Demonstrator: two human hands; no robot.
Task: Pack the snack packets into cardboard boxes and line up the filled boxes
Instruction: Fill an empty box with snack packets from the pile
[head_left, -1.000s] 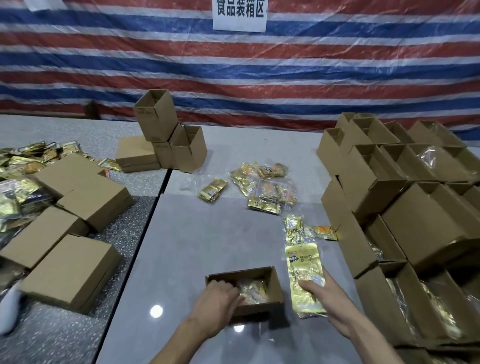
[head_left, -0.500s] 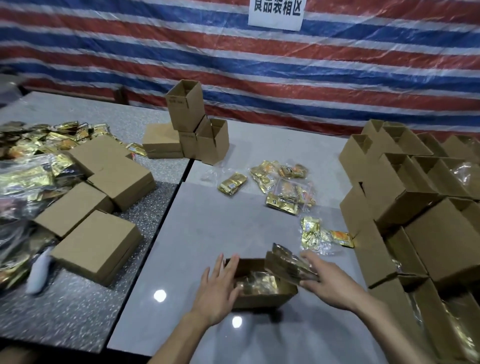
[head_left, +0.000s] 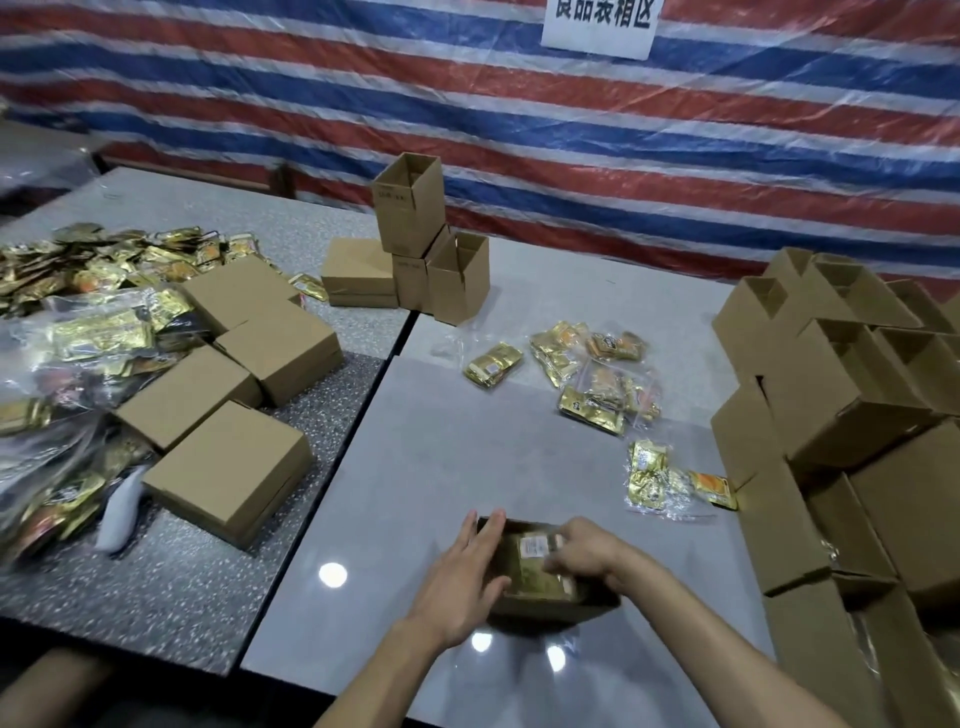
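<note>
Grey table (head_left: 441, 467): open box (head_left: 545, 610) at front, loose packets (head_left: 592, 410) mid, box stacks (head_left: 841, 415) right. Speckled table (head_left: 182, 597): closed boxes (head_left: 228, 467), packet heap (head_left: 98, 330).

Brown cardboard boxes (head_left: 228, 467); gold snack packets (head_left: 493, 365); speckled grey table (head_left: 156, 597); red, white and blue striped tarpaulin (head_left: 571, 130)

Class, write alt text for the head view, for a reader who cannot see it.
A person's right hand holds a gold packet in an open box on a grey table, the left hand flat against its side. Loose packets and more boxes lie around.
</note>
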